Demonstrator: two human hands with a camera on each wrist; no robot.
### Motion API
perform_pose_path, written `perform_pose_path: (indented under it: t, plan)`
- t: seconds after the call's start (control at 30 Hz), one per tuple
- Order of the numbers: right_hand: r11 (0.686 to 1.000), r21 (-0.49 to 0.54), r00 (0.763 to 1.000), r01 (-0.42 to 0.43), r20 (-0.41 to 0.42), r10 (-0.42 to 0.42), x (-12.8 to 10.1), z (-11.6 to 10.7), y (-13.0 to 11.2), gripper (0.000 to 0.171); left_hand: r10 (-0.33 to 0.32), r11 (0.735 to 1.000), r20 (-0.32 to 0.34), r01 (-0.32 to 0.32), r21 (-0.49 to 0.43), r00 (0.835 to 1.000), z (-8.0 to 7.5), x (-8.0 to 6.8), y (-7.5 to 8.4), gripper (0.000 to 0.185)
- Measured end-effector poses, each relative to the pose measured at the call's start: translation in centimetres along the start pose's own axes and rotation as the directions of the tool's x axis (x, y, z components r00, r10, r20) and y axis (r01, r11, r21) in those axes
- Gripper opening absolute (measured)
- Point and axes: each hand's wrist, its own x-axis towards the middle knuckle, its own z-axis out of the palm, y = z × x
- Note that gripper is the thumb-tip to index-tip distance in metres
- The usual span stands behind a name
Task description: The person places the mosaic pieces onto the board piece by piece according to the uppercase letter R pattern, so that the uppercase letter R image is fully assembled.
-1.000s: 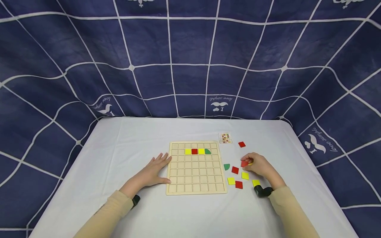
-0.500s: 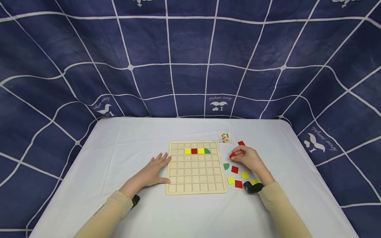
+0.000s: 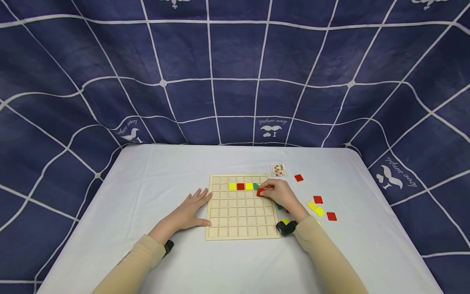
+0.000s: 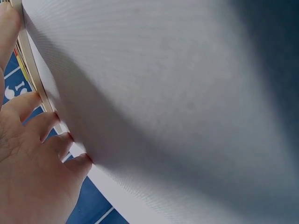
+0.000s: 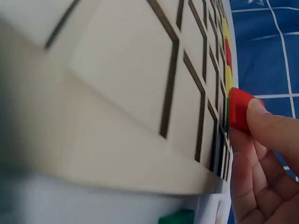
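A wooden grid board (image 3: 235,216) lies on the white table. In one of its upper rows sit a yellow tile (image 3: 232,186), a red tile (image 3: 240,186), another yellow tile (image 3: 249,186) and a green quarter-round tile (image 3: 256,186). My right hand (image 3: 280,194) pinches a loose red square tile (image 5: 239,109) between thumb and fingers, over the board's right side, close to the green tile. My left hand (image 3: 189,212) rests with fingers spread at the board's left edge; its thumb and fingertips are right at the rim. In the left wrist view, the fingers (image 4: 42,123) lie along that wooden edge.
A small printed pattern card (image 3: 278,170) lies beyond the board's upper right corner. Red tiles (image 3: 318,199) and yellow tiles (image 3: 319,211) are scattered right of the board. A green tile (image 5: 176,218) lies beside its right edge, partly hidden by my right arm in the head view.
My right hand has lifted a red tile from the loose ones and carried it left over the board. Tiles it covered before now show. My left hand stays put.
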Motion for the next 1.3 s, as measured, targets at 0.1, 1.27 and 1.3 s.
perform_pose_path:
  t: [0.1,1.27,1.3]
  plan:
    - [1.0,-0.015,1.0,0.0,0.008,0.0,0.1,0.3,-0.2,0.012,0.004,1.0,-0.004,-0.004,0.002,1.0,0.0,0.0,-0.1,0.105]
    - [0.985,-0.156,0.988,-0.073,0.122,0.093,-1.6,-3.7,2.0,0.018,0.006,1.0,-0.024,-0.005,0.029,1.0,-0.1,0.1,-0.4,0.106]
    - [0.983,-0.171,0.987,-0.068,0.13,0.091,-1.9,-3.8,2.2,0.018,0.006,1.0,-0.024,-0.005,0.03,1.0,-0.1,0.1,-0.5,0.105]
